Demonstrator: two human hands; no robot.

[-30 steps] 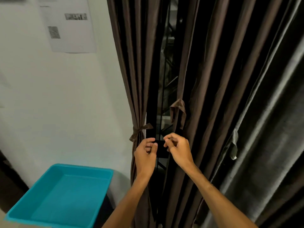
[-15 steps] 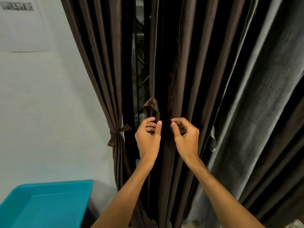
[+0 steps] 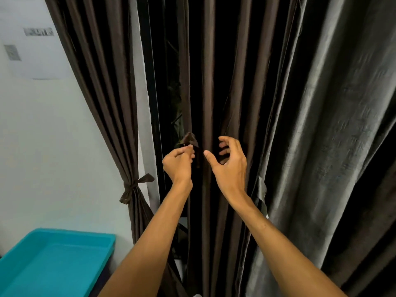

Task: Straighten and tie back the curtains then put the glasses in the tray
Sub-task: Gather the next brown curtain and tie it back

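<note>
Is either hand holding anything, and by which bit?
The left hand pinches the brown tie-back strap near its looped end; the right hand is open, holding nothing.

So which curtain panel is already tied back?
The brown panel by the wall, cinched by a knotted tie. The middle brown panel and the grey curtain hang loose.

White wall (image 3: 53,136) on the left, blurry paper sheet (image 3: 32,39) stuck high on it; dark window gap (image 3: 169,82); dim indoor light.

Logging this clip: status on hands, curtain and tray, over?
Left hand pinching the tie strap. Right hand open at the middle curtain, untied. Left curtain tied. Tray holds no glasses. Nothing blocking.
</note>
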